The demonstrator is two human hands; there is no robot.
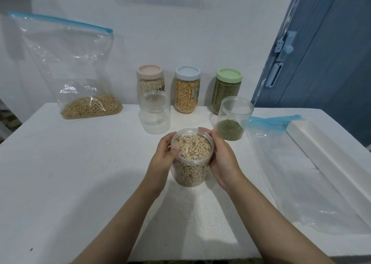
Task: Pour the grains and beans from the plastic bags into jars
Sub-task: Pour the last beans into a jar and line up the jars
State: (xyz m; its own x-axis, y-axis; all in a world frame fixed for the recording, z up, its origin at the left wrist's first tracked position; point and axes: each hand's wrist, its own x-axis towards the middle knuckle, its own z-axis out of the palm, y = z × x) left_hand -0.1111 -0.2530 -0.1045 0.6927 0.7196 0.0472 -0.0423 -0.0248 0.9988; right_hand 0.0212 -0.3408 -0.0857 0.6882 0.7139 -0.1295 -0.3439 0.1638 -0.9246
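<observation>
A clear lidless jar of black-eyed beans (191,159), nearly full, stands at the middle of the white table (80,173). My left hand (163,157) grips its left side and my right hand (219,157) grips its right side, fingers curled round the rim. Behind it stand an empty clear jar (155,113) and a clear jar with a low layer of green mung beans (232,119). A zip bag with soybeans at its bottom (84,95) stands upright at the back left. An empty zip bag (297,173) lies flat at the right.
Three lidded jars line the wall: pink lid with pale grain (150,80), blue lid with corn (187,91), green lid with mung beans (226,87). A white rail (329,157) runs along the table's right side. A blue door (321,52) stands at the right.
</observation>
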